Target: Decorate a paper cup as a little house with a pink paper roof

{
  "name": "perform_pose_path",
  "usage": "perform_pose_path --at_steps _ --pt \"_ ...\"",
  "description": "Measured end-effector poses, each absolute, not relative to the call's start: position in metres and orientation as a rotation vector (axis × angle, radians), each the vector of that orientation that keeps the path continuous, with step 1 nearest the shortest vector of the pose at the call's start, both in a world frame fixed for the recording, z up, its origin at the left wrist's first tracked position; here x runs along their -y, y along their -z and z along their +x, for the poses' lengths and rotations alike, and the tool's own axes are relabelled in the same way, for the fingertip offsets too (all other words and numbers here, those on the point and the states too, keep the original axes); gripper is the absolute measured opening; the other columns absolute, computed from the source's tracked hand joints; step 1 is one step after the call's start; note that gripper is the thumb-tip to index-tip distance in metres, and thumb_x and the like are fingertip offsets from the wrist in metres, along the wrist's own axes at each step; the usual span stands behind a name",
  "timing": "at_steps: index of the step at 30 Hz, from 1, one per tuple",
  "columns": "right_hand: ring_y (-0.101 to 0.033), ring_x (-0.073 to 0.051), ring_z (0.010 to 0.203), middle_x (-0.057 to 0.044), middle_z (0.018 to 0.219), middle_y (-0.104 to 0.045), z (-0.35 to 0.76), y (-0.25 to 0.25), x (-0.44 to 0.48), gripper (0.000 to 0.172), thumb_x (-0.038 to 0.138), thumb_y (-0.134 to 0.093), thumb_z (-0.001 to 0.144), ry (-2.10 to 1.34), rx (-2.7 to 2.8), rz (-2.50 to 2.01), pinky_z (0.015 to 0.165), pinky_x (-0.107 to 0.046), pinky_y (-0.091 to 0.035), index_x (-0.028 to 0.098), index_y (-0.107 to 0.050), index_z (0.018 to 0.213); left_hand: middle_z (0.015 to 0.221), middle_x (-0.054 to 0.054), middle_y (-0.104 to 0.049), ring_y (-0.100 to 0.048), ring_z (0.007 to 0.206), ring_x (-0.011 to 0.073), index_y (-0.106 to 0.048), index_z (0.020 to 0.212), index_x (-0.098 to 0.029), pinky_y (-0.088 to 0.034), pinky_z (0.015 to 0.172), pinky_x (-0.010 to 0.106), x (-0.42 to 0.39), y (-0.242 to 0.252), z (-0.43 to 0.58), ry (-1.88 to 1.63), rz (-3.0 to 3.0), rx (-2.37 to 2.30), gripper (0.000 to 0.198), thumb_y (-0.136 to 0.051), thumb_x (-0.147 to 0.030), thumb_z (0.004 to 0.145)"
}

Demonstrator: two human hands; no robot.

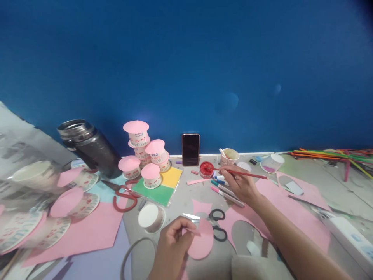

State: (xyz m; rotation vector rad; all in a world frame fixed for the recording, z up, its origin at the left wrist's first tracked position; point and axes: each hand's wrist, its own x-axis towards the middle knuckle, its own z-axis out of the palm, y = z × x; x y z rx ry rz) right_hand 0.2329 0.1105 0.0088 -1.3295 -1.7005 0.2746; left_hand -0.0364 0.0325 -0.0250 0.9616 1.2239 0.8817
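Note:
My right hand [240,184] grips a thin red-handled paintbrush [256,175], its tip end at a small open pot of red paint [206,170]. My left hand [175,245] is closed in a pinch at the edge of a pink paper disc [202,243]. Black-handled scissors [218,225] lie beside the disc with their blades pointing left, partly behind my left fingers. A white paper cup [150,218] stands left of that hand. Several markers [229,194] lie under and beside my right hand.
Decorated cups with pink paper tops [138,134] stand stacked at the back left. A dark flask [90,147] and red-handled scissors [125,198] are farther left. A phone [190,149] leans on the blue wall [186,70]. Cut pink paper [297,221] and colored pipe cleaners [320,154] lie right.

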Motion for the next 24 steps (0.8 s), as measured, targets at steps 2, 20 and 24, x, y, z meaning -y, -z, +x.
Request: perform_pose_path --at_steps 2,20,24 --pt "-0.074 -0.023 0.076 -0.006 0.085 -0.080 0.235 -0.008 -0.111 0.031 0.040 -0.053 0.103 -0.289 1.677 -1.356 0.081 -0.037 -0.060 0.025 -0.076 0.088 0.072 0.002 -0.064 -0.051 0.067 0.0154 -0.073 0.074 -0.018 -0.036 0.062 0.024 -0.033 0.018 -0.035 -0.877 0.981 -1.226 0.009 -0.073 -0.026 0.070" --pt "-0.048 -0.010 0.043 0.000 0.063 -0.069 0.246 -0.047 -0.102 0.037 0.054 -0.081 0.085 -0.922 0.879 -0.985 0.044 -0.024 -0.041 0.023 -0.063 0.078 0.073 0.000 -0.064 -0.050 0.064 0.0147 -0.072 0.075 -0.020 -0.039 0.058 0.025 -0.055 -0.033 -0.026 -1.077 1.125 -1.313 0.014 -0.077 -0.032 0.069" --pt "-0.049 -0.011 0.043 -0.001 0.061 -0.069 0.235 -0.062 -0.080 0.030 0.053 -0.080 0.087 -0.952 0.920 -0.943 0.044 -0.026 -0.042 0.024 -0.073 0.083 0.073 -0.001 -0.063 -0.051 0.065 0.0142 -0.071 0.081 -0.020 -0.041 0.060 0.025 -0.060 -0.041 -0.025 -1.219 1.137 -1.306 0.016 -0.078 -0.032 0.072"
